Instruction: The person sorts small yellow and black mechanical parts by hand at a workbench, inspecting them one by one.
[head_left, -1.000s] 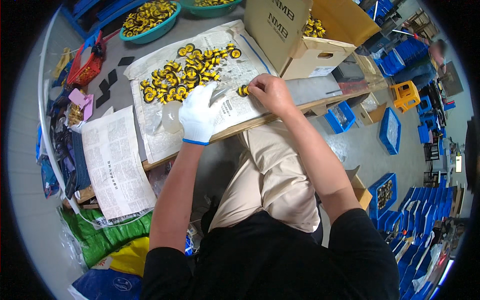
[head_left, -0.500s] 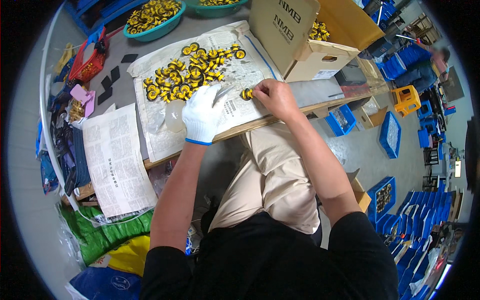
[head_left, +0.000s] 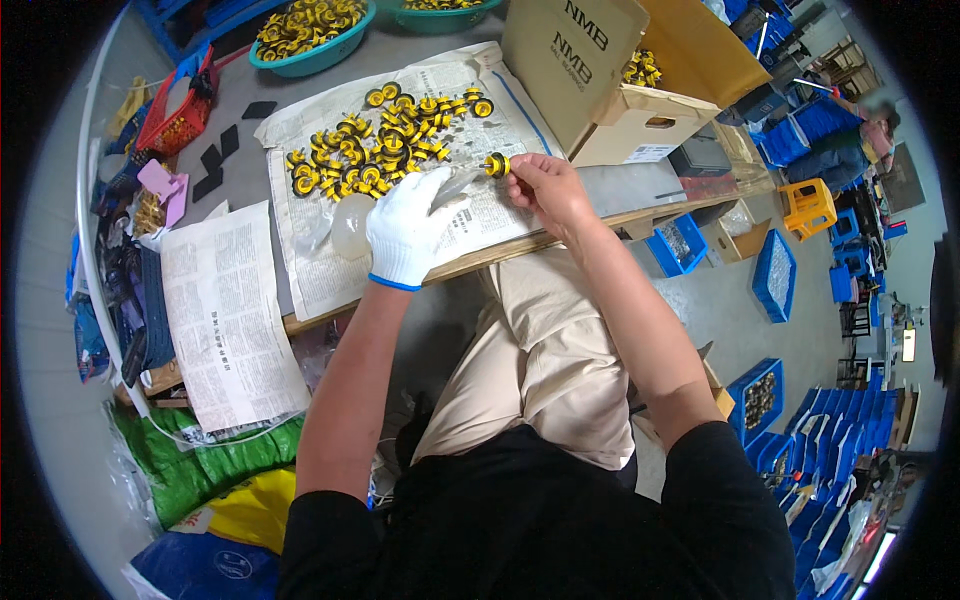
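My left hand, in a white knitted glove with a blue cuff, hovers at the near edge of the pile of parts. A thin grey, pointed piece juts from between its thumb and forefinger; its kind is unclear. My bare right hand pinches one yellow-and-black wheel-shaped part between thumb and fingertips, above the newspaper. Many similar yellow-and-black parts lie heaped on that sheet. Beside my left glove sits a translucent whitish rounded object.
Green bowls of these parts stand at the back. An open cardboard box stands right, a red basket left. Dark flat pieces lie on the grey tabletop. Blue trays and a yellow stool occupy the floor.
The right hand has raised the wheel-shaped part slightly away from me, and its other fingers show more. The left glove has opened a little between thumb and forefinger.
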